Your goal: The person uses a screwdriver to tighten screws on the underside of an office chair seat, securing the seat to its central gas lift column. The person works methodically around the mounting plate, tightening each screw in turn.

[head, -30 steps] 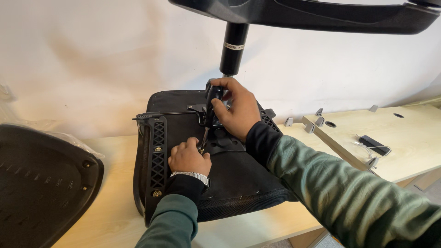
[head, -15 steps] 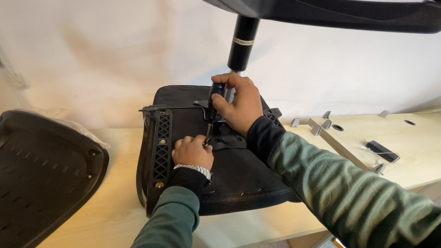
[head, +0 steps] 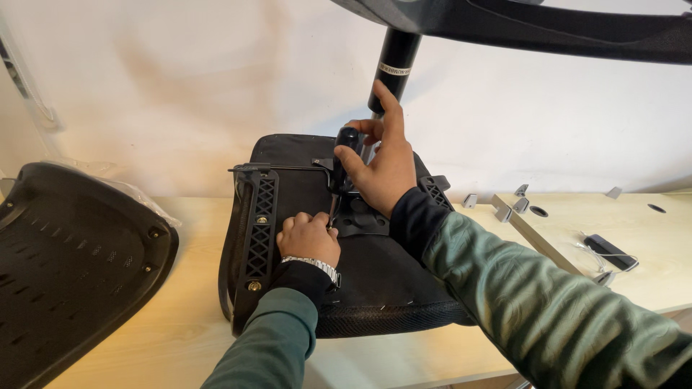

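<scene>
Black chair seat [head: 375, 288] lies upside down on the pale wood desk [head: 180, 324], underside facing you, back edge near the white wall. Your right hand [head: 386, 169] is on a black screwdriver handle [head: 346, 155], fingers wrapped round it, index finger stretched up toward the black gas cylinder [head: 393, 68] overhead. The tool stands nearly upright over the black metal mounting plate [head: 360, 216] at the seat's middle. Your left hand [head: 308, 238] rests as a loose fist on the seat just beside the tool's tip, fingers curled together; can't tell if they pinch anything. A silver wristwatch [head: 311, 264] sits on that wrist. Black lattice armrest bracket [head: 261, 216] runs along the seat's left side. Black chair back shell [head: 65, 266] lies far left. A phone [head: 611, 252] and grey metal brackets [head: 504, 205] lie at right.
</scene>
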